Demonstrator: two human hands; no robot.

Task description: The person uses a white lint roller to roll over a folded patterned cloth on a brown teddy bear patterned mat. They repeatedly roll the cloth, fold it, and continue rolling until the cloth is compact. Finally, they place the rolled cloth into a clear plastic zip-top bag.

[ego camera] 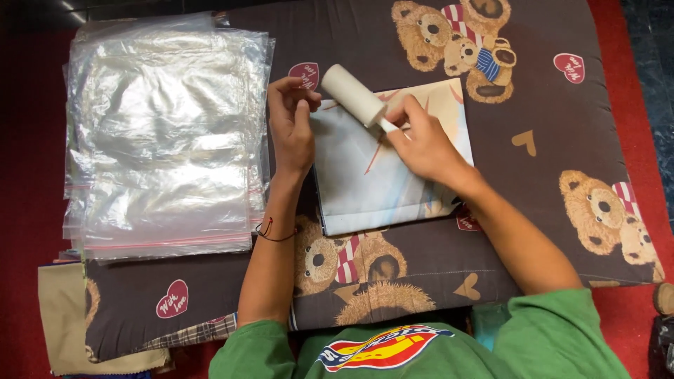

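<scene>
Right hand: the right hand [425, 144] grasps the thin white handle of the lint roller [354, 95], fingers wrapped around the handle just below the roll.
Lint roller: white cylindrical roll, tilted, extending up and to the left from the right hand; its lower end appears to meet the folded fabric, though actual contact cannot be confirmed from this angle.
Left hand: the left hand [292, 123] rests with the palm on the left edge of the folded fabric; fingers are curled in at the top corner, possibly pinching the edge, grip not clearly visible.
Folded fabric: the folded fabric [372, 175] is pale blue-grey with a peach area and thin red lines, lying flat directly beneath and between both hands.
Work surface: dark brown cushion [547, 105] printed with bears and hearts, under the fabric and both forearms.
Plastic bags: a stack of clear plastic bags [165, 137] lies immediately left of the left hand, edges just beside the wrist.
Wrist item: a thin red cord bracelet [270, 230] sits on the left forearm, below the left hand.
Lower left: tan cloth [60, 316] protrudes from under the cushion, well apart from both hands.
</scene>
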